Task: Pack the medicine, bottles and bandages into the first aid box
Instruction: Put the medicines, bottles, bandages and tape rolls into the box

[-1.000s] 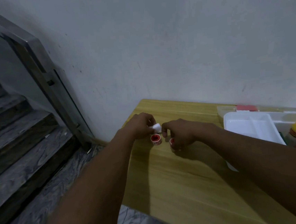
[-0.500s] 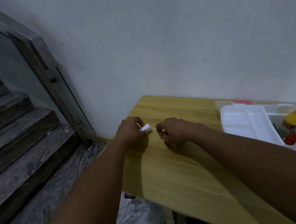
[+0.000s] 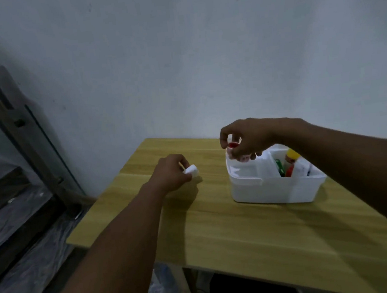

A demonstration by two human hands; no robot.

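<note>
A white first aid box [image 3: 269,186] stands open on the wooden table [image 3: 231,227]. Inside its right compartment I see a yellow-capped bottle [image 3: 291,154], something green [image 3: 279,167] and something red [image 3: 289,171]. My right hand [image 3: 246,139] hovers over the box's left rim, its fingers closed on small red-and-white tape rolls [image 3: 234,146]. My left hand [image 3: 170,173] rests low over the table left of the box and pinches a small white bandage roll [image 3: 191,170].
The table's back edge meets a grey wall. Left of the table are a glass panel with a metal post [image 3: 20,130] and dark stone stairs [image 3: 5,188]. A dark gap shows beneath the table's front edge.
My right hand has lifted the red rolls off the table and carried them right, over the box. My left hand keeps the white roll. The camera has swung right.
</note>
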